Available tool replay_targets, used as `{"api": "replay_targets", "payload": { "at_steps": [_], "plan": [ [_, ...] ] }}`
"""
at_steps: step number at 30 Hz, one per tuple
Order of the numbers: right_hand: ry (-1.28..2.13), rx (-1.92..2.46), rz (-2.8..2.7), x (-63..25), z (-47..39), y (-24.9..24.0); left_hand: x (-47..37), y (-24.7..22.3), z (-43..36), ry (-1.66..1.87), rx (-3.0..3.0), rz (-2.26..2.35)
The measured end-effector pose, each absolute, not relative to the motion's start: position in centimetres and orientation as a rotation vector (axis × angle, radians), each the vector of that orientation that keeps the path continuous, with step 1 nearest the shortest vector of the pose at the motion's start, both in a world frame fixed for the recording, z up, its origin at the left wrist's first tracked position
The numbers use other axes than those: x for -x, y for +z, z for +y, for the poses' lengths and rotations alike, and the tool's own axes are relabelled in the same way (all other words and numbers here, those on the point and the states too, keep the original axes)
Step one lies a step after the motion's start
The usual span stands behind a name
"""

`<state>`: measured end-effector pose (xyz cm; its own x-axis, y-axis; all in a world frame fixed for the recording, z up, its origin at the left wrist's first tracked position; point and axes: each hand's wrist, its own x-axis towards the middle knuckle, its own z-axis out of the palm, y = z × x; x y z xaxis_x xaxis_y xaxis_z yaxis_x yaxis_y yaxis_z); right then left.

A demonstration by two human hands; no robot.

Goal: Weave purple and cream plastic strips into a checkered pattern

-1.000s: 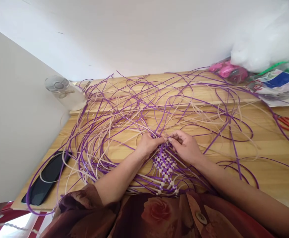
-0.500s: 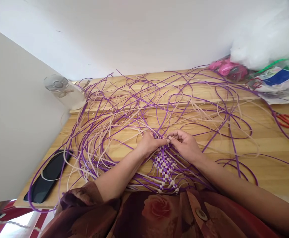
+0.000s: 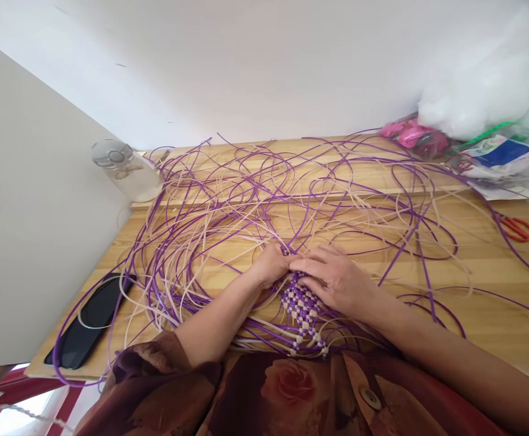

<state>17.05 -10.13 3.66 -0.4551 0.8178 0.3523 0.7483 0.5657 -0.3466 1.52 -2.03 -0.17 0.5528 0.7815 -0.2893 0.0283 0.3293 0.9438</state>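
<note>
A purple and cream woven piece (image 3: 301, 304) lies on the wooden table near its front edge, close to my body. Long purple and cream strands (image 3: 200, 212) fan out from it in loops. My left hand (image 3: 271, 264) is closed on the upper left part of the weave, its thumb pointing right. Over the top of the weave, my right hand (image 3: 334, 278) reaches leftward with fingers bent and slightly apart, its fingertips beside my left thumb. It covers part of the weave, and whether a strand is between its fingers is hidden.
A black phone-like tray (image 3: 89, 321) lies at the left under strands. A clear plastic container (image 3: 128, 172) stands at the back left. Orange-handled scissors (image 3: 521, 229) are at the right. Pink bundles (image 3: 414, 134), a white stuffed bag (image 3: 477, 91) and packets (image 3: 503, 154) sit at the back right.
My right hand has moved left and over the weave, from a pinch near the strands to a flatter pose with its back turned up. My left hand stays in place. The view has shifted slightly.
</note>
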Motion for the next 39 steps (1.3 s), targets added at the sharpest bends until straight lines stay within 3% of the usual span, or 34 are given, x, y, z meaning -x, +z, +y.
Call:
{"api": "replay_targets", "payload": {
  "at_steps": [4, 12, 21, 25, 28, 31, 32, 36, 39],
  "plan": [
    [0.194, 1.044, -2.534, -16.3, -9.9, 4.2, -1.5, -0.4, -1.9, 0.593, -1.123, 0.833],
    [0.662, 1.524, -1.704, -18.9, -9.3, 2.6, -1.5, 0.3, -1.9, 0.512, -1.002, 0.879],
    [0.774, 1.440, -1.629, -18.9, -8.2, -0.2, -1.7, 0.6, -2.2, 0.522, -1.045, 0.954],
    [0.746, 1.501, -1.869, -22.1, -7.5, 4.1, -2.1, 0.7, -2.4, 0.528, -1.052, 1.052],
    [0.316, 1.708, -1.654, -23.1, -9.1, 9.2, -2.2, 0.7, -2.3, 0.543, -1.023, 1.063],
    [0.754, 1.546, -1.923, -21.7, -11.2, 11.1, -2.1, 0.6, -2.2, 0.554, -0.998, 1.008],
    [0.840, 1.542, -2.059, -21.1, -11.4, 10.6, -2.0, 0.6, -2.2, 0.559, -0.990, 0.987],
    [0.540, 1.627, -2.196, -21.0, -10.0, 6.0, -1.8, 0.5, -1.9, 0.540, -0.951, 0.941],
    [0.662, 1.587, -2.195, -21.9, -9.0, 4.1, -1.8, 0.3, -1.8, 0.531, -0.935, 0.956]
  ]
}}
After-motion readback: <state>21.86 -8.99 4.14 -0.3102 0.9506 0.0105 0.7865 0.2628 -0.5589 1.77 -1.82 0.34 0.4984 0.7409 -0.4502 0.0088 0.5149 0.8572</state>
